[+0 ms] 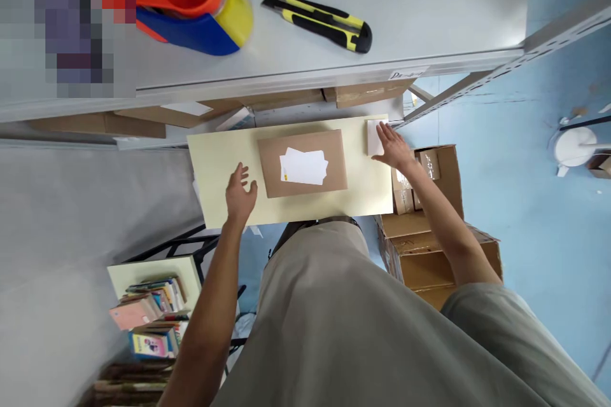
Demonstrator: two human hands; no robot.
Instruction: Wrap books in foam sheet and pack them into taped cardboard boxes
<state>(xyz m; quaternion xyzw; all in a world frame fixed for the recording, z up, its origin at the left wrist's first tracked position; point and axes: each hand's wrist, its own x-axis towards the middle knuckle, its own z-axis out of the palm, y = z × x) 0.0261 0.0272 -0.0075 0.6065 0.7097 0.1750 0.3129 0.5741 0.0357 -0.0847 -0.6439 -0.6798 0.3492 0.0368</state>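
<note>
A brown cardboard box [267, 168] lies on the pale yellow board [219, 165] in front of me. On its top are overlapping white paper slips [305, 167], one with a small yellow mark. My left hand [240, 196] hovers just left of the box, fingers apart and holding nothing. At the board's right end, my right hand [393, 147] is stretched out with its fingertips over a white stack of paper or small pad [375, 140]. Whether that hand presses on the pad or only hovers cannot be made out.
Above the board runs a grey shelf [429, 6] with a tape dispenser [191, 3] and a yellow-black utility knife [319, 20]. Open cardboard boxes [429, 226] stand at my right. Several books [153, 302] are stacked at lower left. A metal shelf post [477, 76] slants at right.
</note>
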